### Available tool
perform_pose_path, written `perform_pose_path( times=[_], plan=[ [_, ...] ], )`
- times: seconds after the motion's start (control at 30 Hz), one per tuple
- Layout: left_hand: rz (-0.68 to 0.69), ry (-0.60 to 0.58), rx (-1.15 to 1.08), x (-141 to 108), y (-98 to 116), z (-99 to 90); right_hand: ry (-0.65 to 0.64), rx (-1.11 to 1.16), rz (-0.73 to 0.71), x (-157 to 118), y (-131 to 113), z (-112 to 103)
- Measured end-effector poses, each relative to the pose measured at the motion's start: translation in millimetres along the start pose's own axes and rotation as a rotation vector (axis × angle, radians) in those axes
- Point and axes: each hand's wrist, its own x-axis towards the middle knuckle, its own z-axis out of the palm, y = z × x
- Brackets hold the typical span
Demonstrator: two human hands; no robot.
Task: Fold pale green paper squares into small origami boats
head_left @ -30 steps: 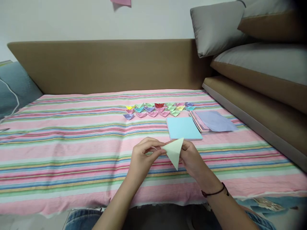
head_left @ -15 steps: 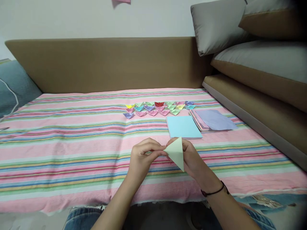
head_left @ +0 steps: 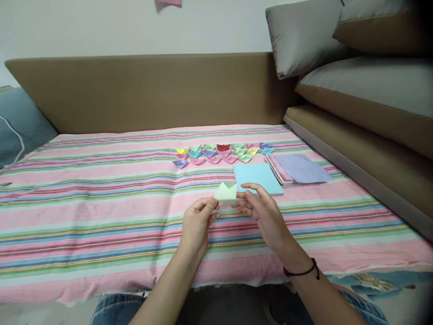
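Note:
A pale green folded paper point(head_left: 226, 193) is held up above the striped cloth, with a notched top edge. My left hand point(head_left: 199, 221) pinches its lower left corner between thumb and fingers. Beside its right edge, my right hand point(head_left: 265, 214) has its fingers spread apart; its fingertips are near or lightly at the paper. Behind the hands lies a stack of light blue square paper point(head_left: 257, 177). Farther back, several small folded paper boats point(head_left: 214, 160) in many colours stand in rows.
Purple paper point(head_left: 301, 169) tops a pile of coloured sheets right of the blue stack. The striped cloth point(head_left: 101, 216) covers the surface. Large cushions point(head_left: 372, 85) are piled at the right, beside a brown backrest point(head_left: 162, 92).
The green paper has turned from a downward-pointing triangle to a notched shape and moved left and up. My right hand has opened its fingers; my left hand still grips the paper.

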Motion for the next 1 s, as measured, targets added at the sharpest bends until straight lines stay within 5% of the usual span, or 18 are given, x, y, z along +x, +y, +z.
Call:
perform_pose_path(
  times=[0.13,0.37,0.8,1.0],
  plan=[
    [-0.137,0.053,-0.101,1,-3,-0.5,-0.011,-0.083,-0.048,0,3,1],
    [-0.179,0.036,-0.144,-4,-9,2.2,0.021,-0.232,-0.144,-1,13,7],
    [-0.040,0.067,-0.153,-13,-18,10.2,0.243,-0.122,-0.149,-5,21,17],
    [0.174,-0.092,0.136,-8,-7,7.9,0.176,-0.200,-0.213,-2,15,7]
  ],
)
